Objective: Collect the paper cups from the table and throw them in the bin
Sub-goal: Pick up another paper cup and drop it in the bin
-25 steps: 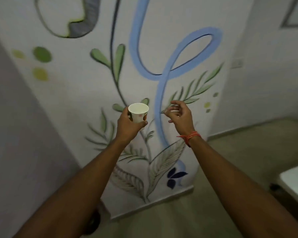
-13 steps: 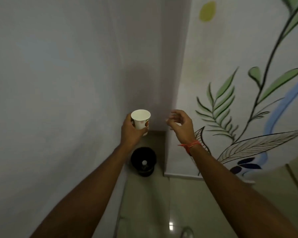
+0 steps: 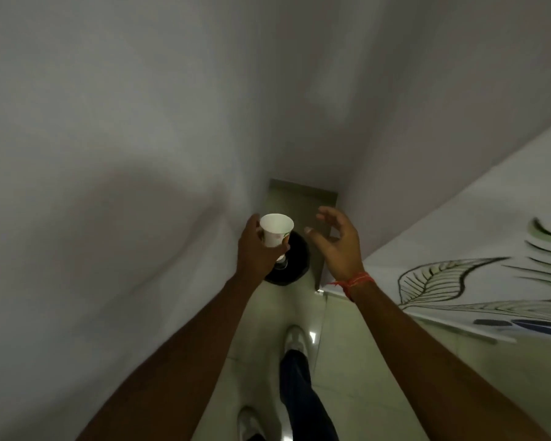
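My left hand point(image 3: 255, 253) grips a white paper cup point(image 3: 275, 230) upright, its open mouth facing up and a small print on its side. Directly beneath and behind the cup stands a round black bin point(image 3: 295, 262) on the floor in a narrow corner, partly hidden by the cup and my hand. Something pale shows inside the bin just under the cup. My right hand point(image 3: 337, 243) hovers to the right of the cup with fingers spread and nothing in it; a red thread is tied at its wrist.
A plain grey wall point(image 3: 109, 154) runs close along the left. A white wall with painted leaves point(image 3: 458, 281) juts in from the right. The pale tiled floor point(image 3: 347, 361) forms a narrow passage; my leg and shoes point(image 3: 295, 338) are on it.
The view has swung from the painted wall down to the corner. The bin now lies right under the cup, and my right hand's fingers have spread apart.
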The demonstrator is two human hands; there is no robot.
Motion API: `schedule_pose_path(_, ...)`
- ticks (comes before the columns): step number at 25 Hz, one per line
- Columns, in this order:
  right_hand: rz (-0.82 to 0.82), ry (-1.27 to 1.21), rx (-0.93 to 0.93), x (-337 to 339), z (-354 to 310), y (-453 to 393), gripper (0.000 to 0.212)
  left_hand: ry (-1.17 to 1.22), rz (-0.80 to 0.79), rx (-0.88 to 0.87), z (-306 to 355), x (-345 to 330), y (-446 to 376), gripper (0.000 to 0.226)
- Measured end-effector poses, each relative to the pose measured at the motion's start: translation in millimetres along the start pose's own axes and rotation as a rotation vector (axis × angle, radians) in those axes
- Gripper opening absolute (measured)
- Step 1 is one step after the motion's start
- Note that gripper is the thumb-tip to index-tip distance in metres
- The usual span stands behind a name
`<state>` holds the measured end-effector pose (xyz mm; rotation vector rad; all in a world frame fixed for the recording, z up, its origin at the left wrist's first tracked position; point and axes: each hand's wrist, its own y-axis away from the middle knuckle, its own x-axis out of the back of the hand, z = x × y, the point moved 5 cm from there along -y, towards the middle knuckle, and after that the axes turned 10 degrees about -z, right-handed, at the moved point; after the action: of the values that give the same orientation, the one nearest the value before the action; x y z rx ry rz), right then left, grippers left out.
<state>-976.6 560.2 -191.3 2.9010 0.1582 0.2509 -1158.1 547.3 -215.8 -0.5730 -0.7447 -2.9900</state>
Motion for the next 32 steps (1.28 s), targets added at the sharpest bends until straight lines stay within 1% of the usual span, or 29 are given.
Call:
schedule_pose_path(2,0.004,-0.012,-0.022,-4,23,-26,0.048,0.006,0.029,0.053,-17,-3,-28,0.099)
schedule_pose_path(3,0.007,-0.015,-0.033,-6,35,-37,0.049,0.014,0.047,0.073,-28,-3,-39,0.098)
schedule_pose_path(5,0.011,-0.018,-0.035,-10,45,-51,0.049,0.056,0.073,0.079,-41,3,-48,0.084)
schedule_pose_path(7,0.01,-0.03,-0.022,-12,43,-55,0.049,0.094,0.081,0.053,-40,12,-46,0.069)
schedule_pose_path(11,0.011,-0.034,0.069,-9,-8,-34,0.048,0.129,0.043,-0.065,7,33,-18,0.047)
schedule_pose_path(14,0.051,-0.029,0.152,5,-66,3,0.052,0.133,0.007,-0.22,69,45,22,0.038)
schedule_pose_path(17,0.122,0.007,0.297,35,-143,63,0.054,0.203,-0.052,-0.368,144,50,79,0.033)
schedule_pose_path(21,0.264,0.06,0.489,106,-246,161,0.05,0.267,-0.133,-0.591,258,37,163,0.029)
schedule_pose_path(23,0.396,0.074,0.561,161,-290,215,0.049,0.275,-0.223,-0.712,322,12,213,0.028)
schedule_pose_path(25,0.523,0.073,0.592,220,-319,265,0.048,0.277,-0.329,-0.815,379,-24,260,0.028)
schedule_pose_path(29,0.755,0.093,0.625,337,-335,362,0.049,0.269,-0.492,-0.962,466,-114,334,0.029)
schedule_pose_path(32,0.941,0.141,0.616,425,-323,434,0.05,0.23,-0.627,-1.054,512,-208,384,0.028)
